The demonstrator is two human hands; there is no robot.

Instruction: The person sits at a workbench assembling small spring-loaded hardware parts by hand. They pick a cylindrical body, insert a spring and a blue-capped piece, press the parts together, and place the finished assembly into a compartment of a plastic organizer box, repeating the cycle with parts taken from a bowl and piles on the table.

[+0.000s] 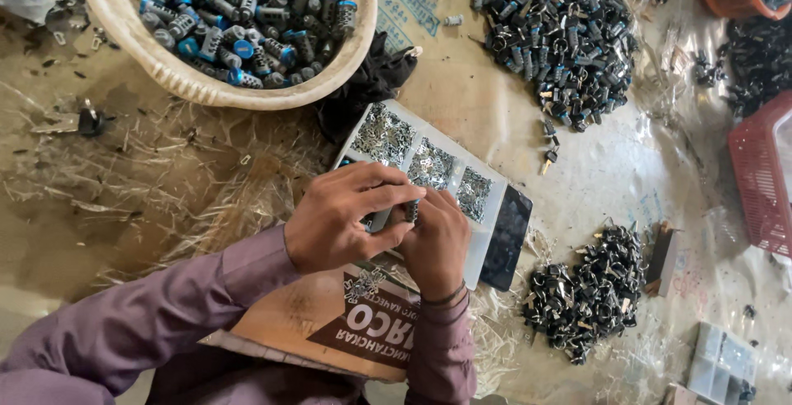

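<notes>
Fingers (388,195) of the left hand (342,219) and right hand (436,244) are curling closed, pinching one small metal part (410,211) at mid-frame. Both hands are hovering over a white compartment tray (487,176) of silvery pieces.

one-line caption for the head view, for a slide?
Left hand and right hand pinch a small metal part together over a compartmented tray of tiny pieces.

Head camera looks steeply down (close) over work surface (577,174).
</notes>
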